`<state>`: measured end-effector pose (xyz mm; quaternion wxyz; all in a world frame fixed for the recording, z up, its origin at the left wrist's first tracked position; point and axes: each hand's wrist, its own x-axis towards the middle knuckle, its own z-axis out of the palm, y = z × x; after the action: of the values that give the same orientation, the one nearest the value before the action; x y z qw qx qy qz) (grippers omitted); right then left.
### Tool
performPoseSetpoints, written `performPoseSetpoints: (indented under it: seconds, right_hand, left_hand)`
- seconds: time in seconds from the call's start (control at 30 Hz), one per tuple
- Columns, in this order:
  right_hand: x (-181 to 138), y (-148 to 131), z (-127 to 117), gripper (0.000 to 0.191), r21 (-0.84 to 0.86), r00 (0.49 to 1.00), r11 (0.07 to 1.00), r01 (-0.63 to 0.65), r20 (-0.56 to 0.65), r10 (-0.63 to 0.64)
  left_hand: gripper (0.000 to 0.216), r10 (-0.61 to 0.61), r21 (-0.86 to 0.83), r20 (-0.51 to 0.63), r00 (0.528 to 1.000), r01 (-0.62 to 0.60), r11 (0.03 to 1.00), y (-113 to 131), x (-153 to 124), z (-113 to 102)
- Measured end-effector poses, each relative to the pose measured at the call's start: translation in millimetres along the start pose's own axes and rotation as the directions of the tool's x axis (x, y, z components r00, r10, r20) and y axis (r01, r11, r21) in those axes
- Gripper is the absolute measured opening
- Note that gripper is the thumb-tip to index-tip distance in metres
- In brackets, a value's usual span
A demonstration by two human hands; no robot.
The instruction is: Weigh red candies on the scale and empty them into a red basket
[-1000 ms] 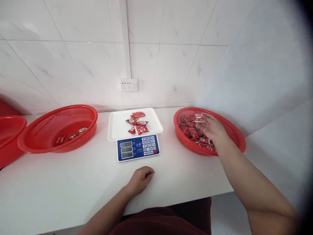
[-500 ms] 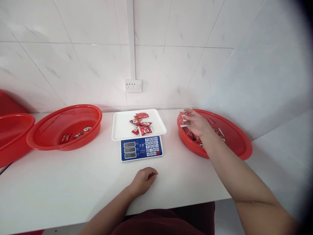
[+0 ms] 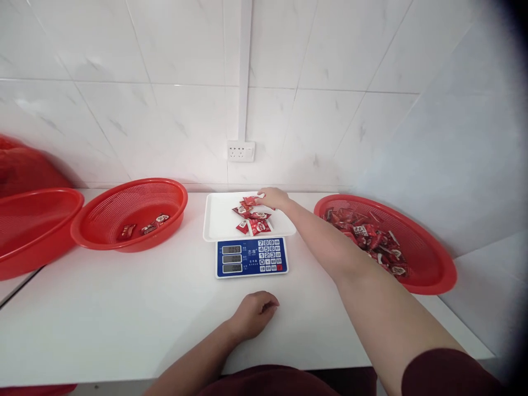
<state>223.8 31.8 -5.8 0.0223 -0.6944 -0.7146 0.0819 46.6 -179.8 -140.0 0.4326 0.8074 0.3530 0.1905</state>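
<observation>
My right hand point(image 3: 274, 197) is over the far right part of the white weighing tray point(image 3: 217, 217), its fingers closed on a small red snack packet that the hand largely hides. Several red and white snack packets point(image 3: 259, 226) lie in a loose group on the tray, just left of and below that hand. The tray sits on a digital scale point(image 3: 251, 257) with a blue keypad panel and lit displays. Nearer to me, my left hand point(image 3: 254, 314) rests on the white table with its fingers curled in, nothing visible in them.
To the right stands a red basket point(image 3: 429, 264) holding many red packets. A red perforated basket point(image 3: 124, 201) with a few packets is at the left, beside another red basin point(image 3: 37, 220). Behind the table rises a tiled wall with a socket point(image 3: 241, 151).
My right hand has moved left from above the right basket to the tray, carrying a red packet. My left hand stays curled on the table. The view has shifted slightly.
</observation>
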Motion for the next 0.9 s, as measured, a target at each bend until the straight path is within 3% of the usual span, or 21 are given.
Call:
performPoseSetpoints:
  seconds: [0.17, 0.3, 0.6, 0.8, 0.9]
  right_hand:
    - [23.8, -2.0, -0.9, 0.061, -0.046, 0.995, 0.998, 0.030, 0.098, -0.025]
    - [23.8, -3.6, -1.4, 0.052, -0.067, 0.988, 0.997, 0.040, 0.154, -0.029]
    - [-5.6, 3.5, -20.6, 0.041, -0.029, 0.961, 0.989, 0.142, 0.244, -0.130]
    - [-35.0, -15.3, -34.3, 0.034, -0.010, 0.946, 0.971, 0.240, 0.229, -0.231]
    - [-44.9, -27.2, -33.6, 0.034, -0.063, 0.952, 0.971, 0.229, 0.223, -0.210]
  left_hand:
    - [0.024, 0.011, -0.004, 0.030, 0.999, -0.011, 1.000, 0.6, 1.3, -3.1]
    - [0.024, 0.006, -0.008, 0.035, 0.999, -0.006, 1.000, 0.6, 1.9, -4.1]
    - [0.023, 0.000, -0.018, 0.029, 1.000, 0.000, 1.000, -1.0, 2.7, -2.4]
    - [0.022, -0.005, -0.012, 0.019, 1.000, 0.005, 1.000, -1.0, 2.5, -2.2]
    - [0.022, -0.005, -0.011, 0.020, 1.000, 0.006, 1.000, -1.2, 2.0, -1.9]
